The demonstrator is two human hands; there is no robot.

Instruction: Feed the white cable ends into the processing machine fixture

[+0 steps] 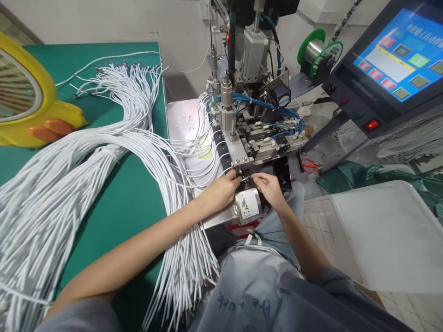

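At the front end of the machine [238,152], my left hand [219,190] is closed in a pinch around the end of a white cable [207,182]. My right hand [270,188] faces it from the other side, thumb and finger pressed together near the same spot. What lies between those fingertips is too small to make out. Just below both hands sits a small clear container [247,205] with a white label. Several white cables run from the left into a row of dark slots [221,145] along the machine's side.
Large bundles of white cables [114,133] cover much of the green table [114,203]. A yellow duck-shaped fan [51,101] stands left. On the right are a touchscreen [401,60], a solder wire spool [314,50], red-handled scissors [309,165], a phone [283,173] and a translucent bin [387,230].
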